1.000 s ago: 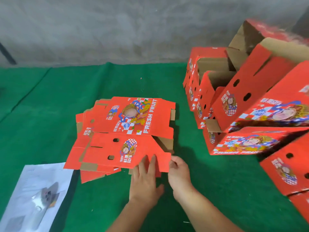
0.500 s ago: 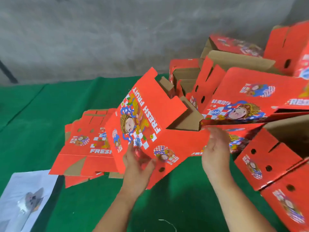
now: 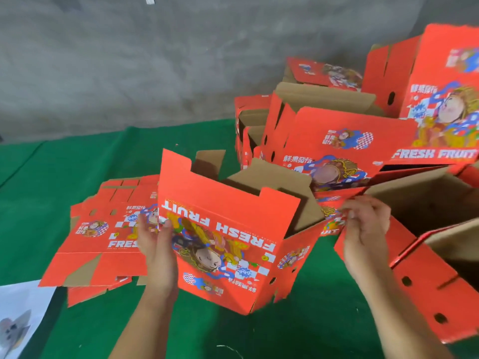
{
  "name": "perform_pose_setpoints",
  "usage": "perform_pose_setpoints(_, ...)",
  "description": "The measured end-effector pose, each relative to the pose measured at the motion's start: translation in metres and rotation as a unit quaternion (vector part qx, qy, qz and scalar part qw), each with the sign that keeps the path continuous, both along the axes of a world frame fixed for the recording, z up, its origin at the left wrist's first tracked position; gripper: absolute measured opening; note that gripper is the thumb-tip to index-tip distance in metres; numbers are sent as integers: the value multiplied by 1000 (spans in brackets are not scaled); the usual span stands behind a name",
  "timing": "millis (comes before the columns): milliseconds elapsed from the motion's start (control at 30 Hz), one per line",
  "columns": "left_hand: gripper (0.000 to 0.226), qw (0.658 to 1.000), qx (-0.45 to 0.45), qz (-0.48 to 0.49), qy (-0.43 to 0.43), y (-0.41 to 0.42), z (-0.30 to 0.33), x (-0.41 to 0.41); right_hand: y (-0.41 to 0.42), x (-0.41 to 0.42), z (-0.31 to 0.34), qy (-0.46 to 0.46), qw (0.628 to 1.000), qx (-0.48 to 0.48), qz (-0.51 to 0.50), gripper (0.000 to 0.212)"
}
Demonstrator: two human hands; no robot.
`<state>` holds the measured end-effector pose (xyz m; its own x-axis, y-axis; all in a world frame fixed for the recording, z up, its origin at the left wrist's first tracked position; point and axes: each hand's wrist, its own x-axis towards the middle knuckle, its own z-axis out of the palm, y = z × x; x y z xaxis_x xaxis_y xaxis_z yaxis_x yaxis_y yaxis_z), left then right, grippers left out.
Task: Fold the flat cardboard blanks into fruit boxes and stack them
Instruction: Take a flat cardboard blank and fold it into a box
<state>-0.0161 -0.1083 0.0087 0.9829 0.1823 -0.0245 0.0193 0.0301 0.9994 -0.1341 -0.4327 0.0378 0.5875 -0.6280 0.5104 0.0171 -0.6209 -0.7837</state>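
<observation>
Green cloth point(image 3: 77, 177) underlies "FRESH FRUIT" box point(image 3: 220, 242) in both hands point(image 3: 155, 239).

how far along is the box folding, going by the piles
Done: a heap of folded boxes at the right. In hand: one blank opened into a box, left hand on its front panel, right hand at its far end, flaps unfolded. Left: a stack of flat blanks on the green cloth.
</observation>
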Motion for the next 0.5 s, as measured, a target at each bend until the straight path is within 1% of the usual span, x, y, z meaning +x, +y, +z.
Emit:
perform_pose_setpoints(33,88,1000,-4,-6,4,2,-1,1,0,1,0,-6,1000,15,17,32)
perform_pose_setpoints(100,77,997,-4,-65,27,3,-2,-2,1,6,-1,-7,999,32,43,32)
perform_pose_setpoints(167,62,992,25,-121,35,1,-1,-9,0,12,-5,-16,996,60,68,31)
perform_pose_setpoints(200,53,991,44,-121,26,-1,0,-10,0,15,-6,-22,993,80,82,32)
perform_pose_setpoints(233,45,993,63,-98,12,1,1,-9,0,17,-6,-26,991,96,91,34)
perform_pose_setpoints(267,43,995,72,-68,6,4,3,-5,-1,18,-6,-35,989,106,96,40)
perform_pose_setpoints(333,56,998,62,-30,16,14,6,10,-5,19,-4,-58,984,127,106,58)
perform_pose_setpoints(400,66,997,57,-32,36,25,7,21,-9,19,1,-70,979,143,129,64)
perform_pose_setpoints(433,68,997,62,-43,35,28,7,22,-11,19,4,-73,976,150,141,62)
perform_pose_setpoints(500,75,996,50,-67,30,27,2,18,-13,21,9,-77,968,178,162,51)
